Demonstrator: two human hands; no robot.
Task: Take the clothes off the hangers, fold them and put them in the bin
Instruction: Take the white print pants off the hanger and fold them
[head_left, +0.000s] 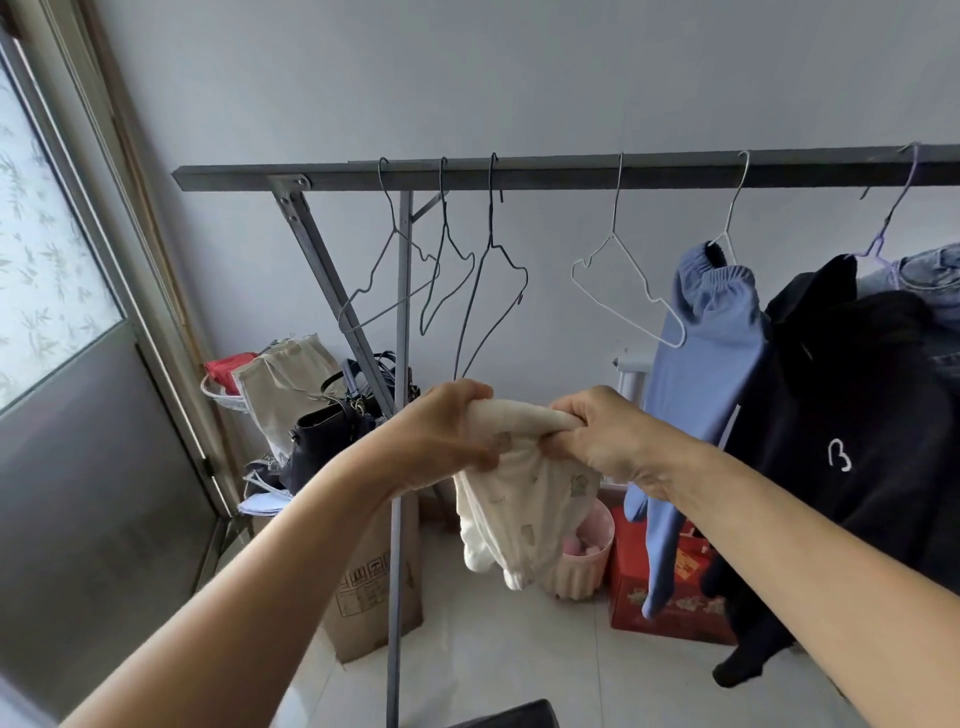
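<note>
both hands hold one small cream garment (519, 499) in front of the rack (571, 174). the left hand (441, 436) grasps its rolled top edge on one end, the right hand (602, 436) pinches the other end. the rest hangs down between them. an empty white hanger (631, 283) hangs just beside blue pants (701, 374).

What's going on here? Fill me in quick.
A person is taking laundry off a rack. Both hands grip the bunched top edge of a small cream garment, the left hand at one end and the right hand at the other, and the rest hangs loose below. Four hangers on the rack are bare. Blue pants and a black top hang to the right.
</note>
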